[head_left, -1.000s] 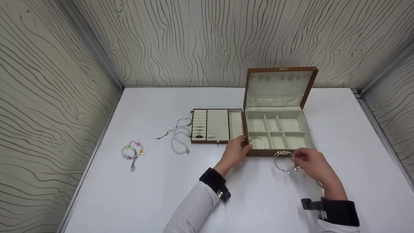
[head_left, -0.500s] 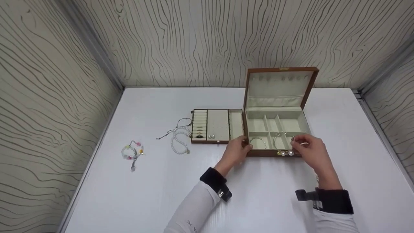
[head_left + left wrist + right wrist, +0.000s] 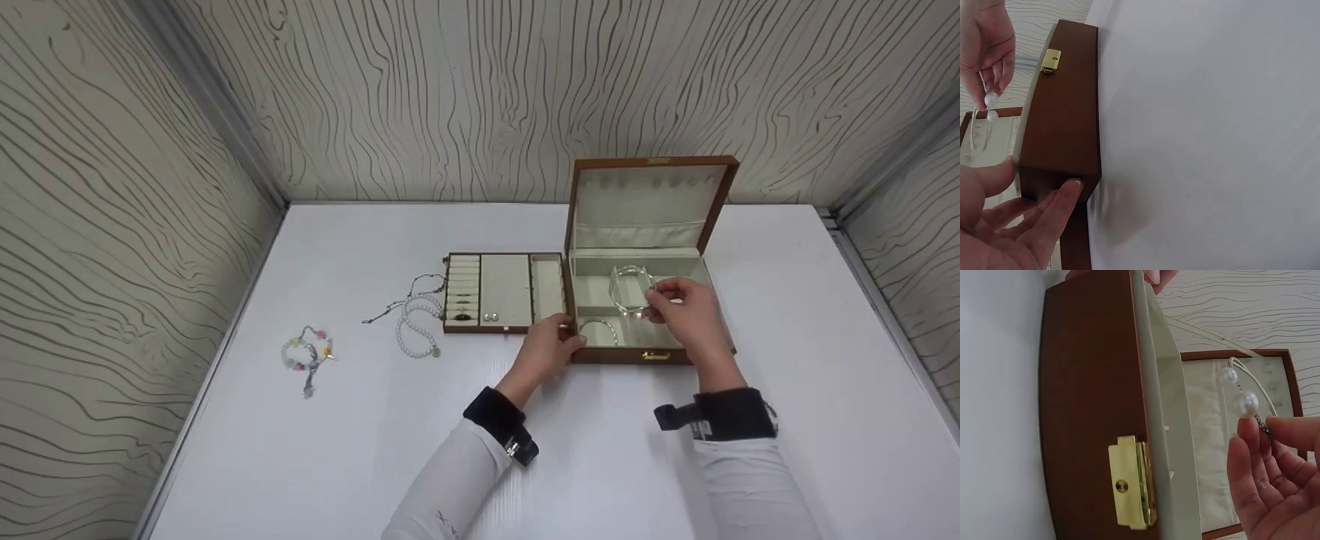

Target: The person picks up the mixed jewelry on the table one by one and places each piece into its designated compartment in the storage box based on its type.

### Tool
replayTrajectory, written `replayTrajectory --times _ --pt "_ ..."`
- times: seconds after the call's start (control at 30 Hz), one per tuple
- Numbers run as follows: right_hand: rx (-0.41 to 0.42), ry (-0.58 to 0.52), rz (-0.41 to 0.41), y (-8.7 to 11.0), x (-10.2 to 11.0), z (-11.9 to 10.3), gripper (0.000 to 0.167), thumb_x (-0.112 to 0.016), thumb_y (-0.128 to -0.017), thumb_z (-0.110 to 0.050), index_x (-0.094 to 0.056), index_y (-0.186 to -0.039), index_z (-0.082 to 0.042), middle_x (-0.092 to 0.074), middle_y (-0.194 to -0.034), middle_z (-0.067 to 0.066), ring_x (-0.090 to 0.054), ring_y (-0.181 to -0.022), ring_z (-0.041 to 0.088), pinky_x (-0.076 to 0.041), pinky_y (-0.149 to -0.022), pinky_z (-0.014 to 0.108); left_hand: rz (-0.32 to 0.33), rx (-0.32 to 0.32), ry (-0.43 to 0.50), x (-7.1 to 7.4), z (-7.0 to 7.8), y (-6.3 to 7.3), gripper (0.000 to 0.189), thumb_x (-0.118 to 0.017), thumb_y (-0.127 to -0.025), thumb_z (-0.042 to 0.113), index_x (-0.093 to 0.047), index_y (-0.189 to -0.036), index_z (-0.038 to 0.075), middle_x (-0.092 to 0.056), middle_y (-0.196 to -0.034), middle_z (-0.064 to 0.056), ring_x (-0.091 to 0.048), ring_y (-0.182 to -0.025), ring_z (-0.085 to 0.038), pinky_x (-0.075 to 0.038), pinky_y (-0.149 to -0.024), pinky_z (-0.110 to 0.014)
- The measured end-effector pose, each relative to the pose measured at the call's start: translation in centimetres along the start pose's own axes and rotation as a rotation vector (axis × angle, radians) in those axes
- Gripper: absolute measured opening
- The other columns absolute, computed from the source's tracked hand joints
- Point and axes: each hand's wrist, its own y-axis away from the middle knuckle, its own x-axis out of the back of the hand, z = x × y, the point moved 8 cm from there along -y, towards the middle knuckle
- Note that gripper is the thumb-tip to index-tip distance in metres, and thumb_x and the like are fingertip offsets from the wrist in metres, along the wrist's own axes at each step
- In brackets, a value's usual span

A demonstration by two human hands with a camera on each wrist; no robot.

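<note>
A brown jewelry box (image 3: 611,355) stands with its lid raised, showing cream compartments. My left hand (image 3: 546,349) grips its front left corner, the thumb at the rim and a finger against the outer wall, as the left wrist view shows. With thumb and fingertips my right hand (image 3: 688,313) pinches a silvery bracelet with two pearls (image 3: 1246,404), holding it above the compartments. The loop hangs upright over the box's middle. A thin silvery bangle (image 3: 614,330) lies in the front left compartment. The gold clasp (image 3: 1129,484) faces the front.
Left of the box sits a tray (image 3: 504,285) with ring slots, several rings and pearl earrings (image 3: 490,316). A pearl necklace (image 3: 406,337) and a dark cord (image 3: 390,307) lie beside it. Farther left is a colourful beaded bracelet (image 3: 328,350) on the white table (image 3: 337,465).
My right hand has carried the pearl bracelet from in front of the box up and leftward over its compartments. My left hand has stayed at the corner.
</note>
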Motion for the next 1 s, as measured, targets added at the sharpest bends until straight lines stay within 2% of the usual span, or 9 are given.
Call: replayTrajectory --times 0.13,0.37,0.57,0.73,0.83,1.0 --pt "-0.037 -0.002 -0.015 -1.3 -1.4 0.0 0.028 -0.059 -0.097 -0.007 -0.053 -0.113 0.015 -0.057 -0.096 0.014 -0.067 -0.068 0.005 -0.057 -0.07 0.025 -0.001 0.005 0.026 0.0 -0.1 -0.1 0.035 -0.068 -0.093 0.016 -0.06 -0.125 0.003 -0.065 -0.09 0.001 -0.066 -0.073 -0.016 -0.052 -0.059 -0.024" --pt "-0.042 0.134 -0.025 -3.3 -3.4 0.2 0.025 -0.059 -0.096 -0.01 -0.056 -0.11 0.011 -0.064 -0.095 0.016 -0.067 -0.07 0.007 -0.057 -0.067 0.026 0.007 0.008 0.009 -0.1 -0.2 -0.2 0.037 -0.069 -0.093 0.017 -0.06 -0.126 0.004 -0.064 -0.088 0.003 -0.063 -0.07 -0.011 -0.051 -0.06 -0.024" --pt "-0.031 0.166 -0.034 -4.5 -4.9 0.8 0.023 -0.059 -0.094 -0.006 -0.056 -0.111 0.011 -0.064 -0.1 0.022 -0.069 -0.072 0.014 -0.057 -0.065 0.026 0.016 0.006 -0.003 0.0 -0.1 -0.2 0.036 -0.07 -0.092 0.016 -0.06 -0.125 0.005 -0.064 -0.089 0.003 -0.06 -0.069 -0.008 -0.051 -0.062 -0.024" --pt "-0.02 0.19 -0.059 -5.2 -5.9 1.2 0.024 -0.058 -0.095 -0.003 -0.056 -0.114 0.013 -0.063 -0.101 0.025 -0.071 -0.078 0.026 -0.058 -0.07 0.033 0.017 0.004 -0.033 0.1 0.0 -0.2 0.036 -0.07 -0.092 0.017 -0.061 -0.124 0.005 -0.064 -0.089 0.004 -0.059 -0.07 -0.007 -0.05 -0.062 -0.024" --pt "0.002 0.286 -0.065 -5.3 -6.2 0.8 0.023 -0.058 -0.097 -0.005 -0.059 -0.115 0.009 -0.065 -0.1 0.023 -0.069 -0.083 0.03 -0.057 -0.071 0.038 0.016 0.001 -0.04 0.0 0.0 -0.1 0.037 -0.07 -0.093 0.017 -0.06 -0.126 0.005 -0.064 -0.088 0.003 -0.061 -0.069 -0.009 -0.05 -0.061 -0.024" --pt "0.049 0.531 -0.057 -5.6 -6.3 0.2 0.023 -0.057 -0.098 -0.012 -0.064 -0.117 0.0 -0.068 -0.1 0.016 -0.066 -0.083 0.028 -0.05 -0.069 0.041 0.013 0.003 -0.015 0.0 -0.1 -0.2 0.039 -0.069 -0.093 0.017 -0.058 -0.128 0.004 -0.066 -0.091 0.002 -0.064 -0.068 -0.012 -0.051 -0.059 -0.023"
